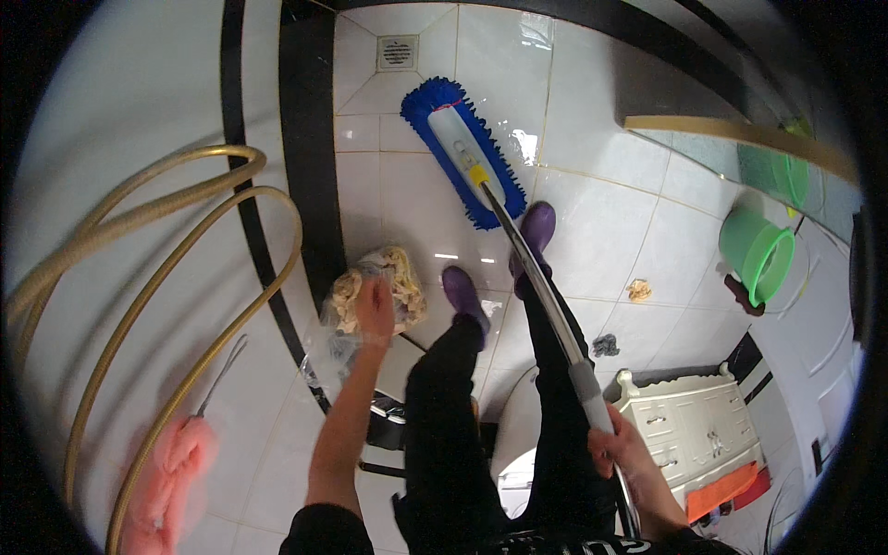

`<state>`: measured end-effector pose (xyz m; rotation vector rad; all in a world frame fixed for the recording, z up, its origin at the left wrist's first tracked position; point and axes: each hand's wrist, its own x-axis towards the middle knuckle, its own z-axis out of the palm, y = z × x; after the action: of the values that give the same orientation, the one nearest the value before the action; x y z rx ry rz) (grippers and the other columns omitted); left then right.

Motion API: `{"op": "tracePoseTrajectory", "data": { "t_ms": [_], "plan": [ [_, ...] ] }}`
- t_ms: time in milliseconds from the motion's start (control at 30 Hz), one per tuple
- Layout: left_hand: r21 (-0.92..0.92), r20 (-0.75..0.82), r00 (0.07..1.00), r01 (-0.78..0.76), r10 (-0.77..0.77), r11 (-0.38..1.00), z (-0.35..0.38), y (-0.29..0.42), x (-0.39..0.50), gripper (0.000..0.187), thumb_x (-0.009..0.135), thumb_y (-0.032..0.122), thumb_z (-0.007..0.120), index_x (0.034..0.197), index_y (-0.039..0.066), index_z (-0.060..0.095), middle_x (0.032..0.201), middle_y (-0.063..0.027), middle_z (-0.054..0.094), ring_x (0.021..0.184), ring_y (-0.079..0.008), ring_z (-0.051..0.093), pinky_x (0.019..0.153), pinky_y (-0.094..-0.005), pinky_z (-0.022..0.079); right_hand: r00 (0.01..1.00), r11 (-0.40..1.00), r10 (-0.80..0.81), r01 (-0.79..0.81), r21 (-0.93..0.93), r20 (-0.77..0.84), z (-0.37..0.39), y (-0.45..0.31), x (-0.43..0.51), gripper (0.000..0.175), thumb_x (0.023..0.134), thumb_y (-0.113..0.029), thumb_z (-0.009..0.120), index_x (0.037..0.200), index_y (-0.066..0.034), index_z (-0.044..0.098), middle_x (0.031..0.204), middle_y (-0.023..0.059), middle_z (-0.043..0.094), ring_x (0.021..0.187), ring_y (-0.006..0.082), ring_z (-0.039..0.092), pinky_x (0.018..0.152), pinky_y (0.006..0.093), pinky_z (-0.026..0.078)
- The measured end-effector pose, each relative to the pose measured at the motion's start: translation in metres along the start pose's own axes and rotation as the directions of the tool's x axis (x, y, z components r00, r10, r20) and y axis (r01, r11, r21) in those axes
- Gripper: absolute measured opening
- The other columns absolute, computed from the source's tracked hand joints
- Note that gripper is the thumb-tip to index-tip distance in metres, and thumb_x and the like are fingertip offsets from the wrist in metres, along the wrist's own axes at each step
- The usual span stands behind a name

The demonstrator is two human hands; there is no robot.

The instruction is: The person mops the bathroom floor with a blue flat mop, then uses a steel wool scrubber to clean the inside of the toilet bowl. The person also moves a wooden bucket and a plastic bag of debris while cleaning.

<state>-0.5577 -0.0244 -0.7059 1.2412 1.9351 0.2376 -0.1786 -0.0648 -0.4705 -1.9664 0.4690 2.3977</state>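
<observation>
My right hand [614,444] is closed around the metal pole of a flat mop, just below its grey sleeve. The mop's blue fringed head [465,152] lies flat on the tiled floor, near my purple boot [538,227]. At the left, my left hand [375,309] is over a clear plastic bag [406,288] of crumpled, yellowish-brown material, which rests beside the black wall border. Whether its fingers grip the bag or its contents cannot be told. My other purple boot [463,295] stands to the right of the bag.
A square floor drain [397,53] lies beyond the mop head. Crumpled brown paper [639,290] and a grey scrubber [605,345] are on the floor. At the right stand a green bucket [753,253] and a white cabinet [694,423]. A gold hose [173,267] hangs at the left.
</observation>
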Motion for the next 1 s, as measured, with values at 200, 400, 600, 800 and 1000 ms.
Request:
{"op": "tracePoseTrajectory", "data": {
  "t_ms": [200,400,600,800,1000],
  "plan": [
    [0.311,0.01,0.987,-0.153,0.158,0.938,0.108,0.005,0.244,0.022,0.086,0.021,0.045,0.082,0.002,0.054,0.078,-0.0171,0.055,0.076,-0.0344,0.053,0.069,-0.0409,0.043,0.988,0.986,0.152,-0.148,-0.078,0.039,0.006,-0.041,0.003,0.059,0.08,-0.014,0.059,0.128,-0.0077,0.027,0.068,0.0032,0.051,0.05,0.0127,0.051,0.045,0.025,0.044],
    [0.433,-0.043,0.985,-0.13,0.164,0.892,0.159,0.012,0.423,0.025,0.085,0.015,0.046,0.107,0.006,0.053,0.105,-0.0155,0.053,0.098,-0.03,0.051,0.084,-0.0369,0.043,0.977,0.974,0.206,-0.209,-0.084,-0.05,0.051,-0.1,0.065,0.067,0.076,-0.006,0.059,0.131,-0.0035,0.021,0.087,0.0115,0.056,0.077,0.0179,0.059,0.068,0.0299,0.049],
    [0.872,0.071,0.964,-0.184,0.255,0.453,0.191,0.006,0.493,0.047,0.084,0.014,0.042,0.127,-0.003,0.035,0.133,-0.0183,0.031,0.123,-0.03,0.029,0.105,-0.0331,0.018,0.993,0.898,-0.099,0.063,-0.435,-0.06,0.088,-0.12,0.135,0.072,0.077,-0.006,0.058,0.133,-0.0043,0.013,0.1,0.0157,0.051,0.089,0.0186,0.056,0.078,0.0332,0.047],
    [0.943,0.152,0.974,-0.194,0.166,0.272,0.235,0.035,0.476,0.06,0.084,0.018,0.041,0.134,-0.003,0.017,0.14,-0.0175,0.019,0.129,-0.0368,0.013,0.108,-0.0397,0.005,0.997,0.875,-0.047,0.008,-0.484,-0.069,0.094,-0.128,0.143,0.073,0.078,-0.006,0.059,0.132,-0.0037,0.01,0.092,0.0161,0.054,0.078,0.0178,0.059,0.071,0.0314,0.049],
    [0.406,0.171,0.833,-0.546,0.525,0.733,0.203,0.018,0.469,0.057,0.083,0.004,0.04,0.134,-0.004,0.017,0.138,-0.0224,0.02,0.128,-0.0326,0.021,0.107,-0.0359,0.016,0.998,0.856,-0.008,-0.025,-0.516,-0.062,0.095,-0.134,0.145,0.075,0.077,-0.008,0.06,0.132,-0.004,0.009,0.088,0.0146,0.053,0.074,0.0167,0.059,0.068,0.0302,0.049]
  ]
}}
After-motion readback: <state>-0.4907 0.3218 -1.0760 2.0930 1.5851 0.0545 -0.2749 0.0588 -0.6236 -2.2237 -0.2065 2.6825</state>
